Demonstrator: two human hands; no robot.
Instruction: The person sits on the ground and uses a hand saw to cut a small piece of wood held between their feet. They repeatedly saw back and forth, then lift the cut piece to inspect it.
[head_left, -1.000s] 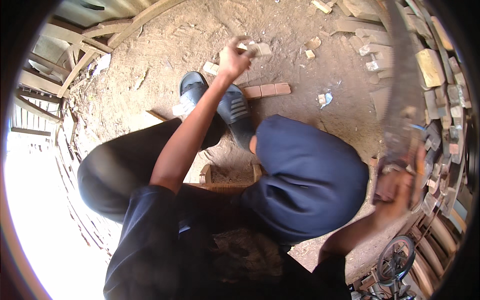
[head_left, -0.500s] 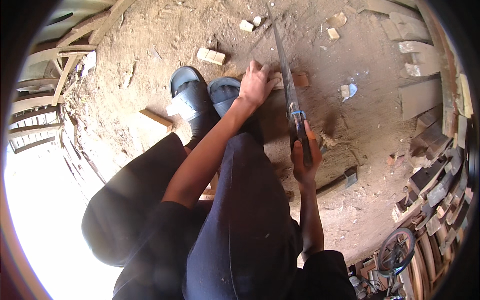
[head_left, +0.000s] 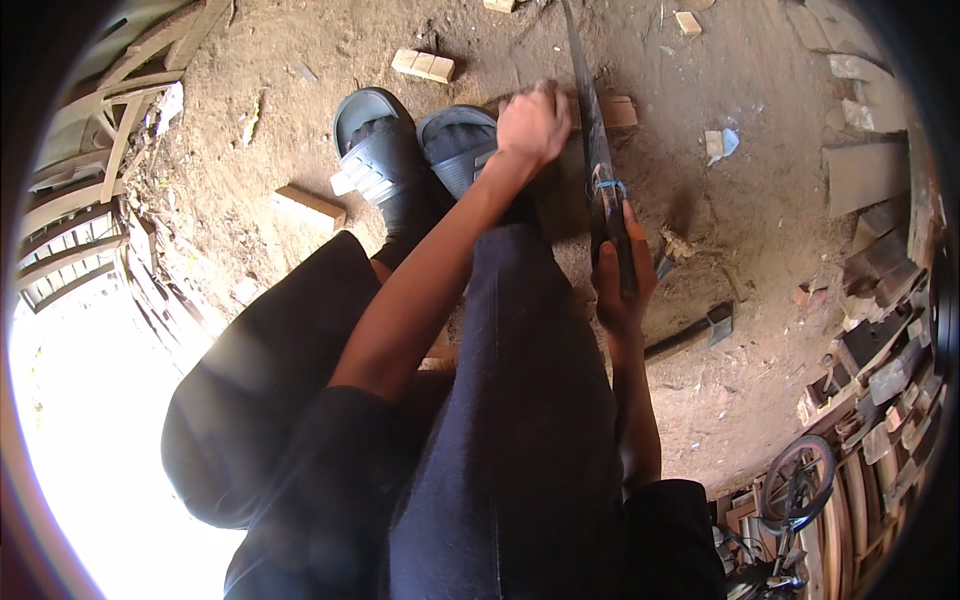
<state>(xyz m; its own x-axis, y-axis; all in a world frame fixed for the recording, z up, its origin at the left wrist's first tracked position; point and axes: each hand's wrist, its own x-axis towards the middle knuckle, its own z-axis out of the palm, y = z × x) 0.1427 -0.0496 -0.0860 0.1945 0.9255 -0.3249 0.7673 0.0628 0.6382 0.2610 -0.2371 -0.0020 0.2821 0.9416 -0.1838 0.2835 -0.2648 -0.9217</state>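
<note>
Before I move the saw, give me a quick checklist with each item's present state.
1. Saw held in the right hand: ok.
2. Blade crossing the wooden strip, seen from above: ok.
3. Blade touching the strip: cannot tell.
4. Left hand well clear of the blade: not ok, close beside it.
5. Closed footwear: not ok, open-toed sandals.

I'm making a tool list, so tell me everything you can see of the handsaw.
The handsaw has a long, narrow, grey, metal-looking blade and a dark handle, with a light-blue band near where they meet. The right hand grips the handle. The blade points away from the person, reaching the picture's upper edge and crossing over a wooden piece; contact there and the teeth are unclear.
</note>
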